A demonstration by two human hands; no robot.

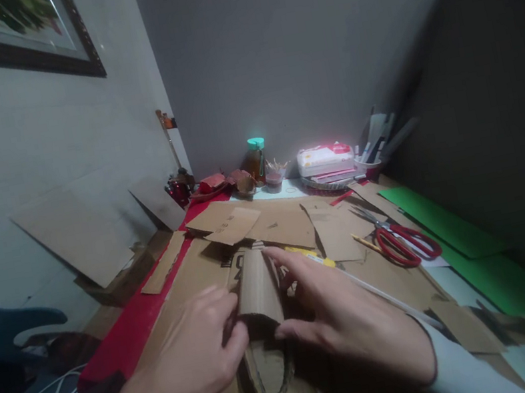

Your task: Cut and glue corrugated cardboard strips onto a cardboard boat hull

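Observation:
A curved piece of cardboard point(258, 284) arches over a small cardboard shape with a pointed, boat-like end point(269, 375) at the middle of the table. My left hand point(201, 343) grips its left side, fingers curled and thumb near the lower edge. On the other side my right hand point(329, 300) holds it, the index finger along the upper right edge and the thumb by the lower right corner. The inside below the arch is dark. Whether the curved piece is fixed to the base, I cannot tell.
Red-handled scissors point(397, 244) lie to the right, close to a yellow pencil-like stick point(366, 242). Cardboard sheets point(280, 224) spread behind the hands. Green sheets point(443, 225) lie at the right edge. A teal-lidded bottle point(257, 160) and a tissue pack point(325, 158) stand at the back.

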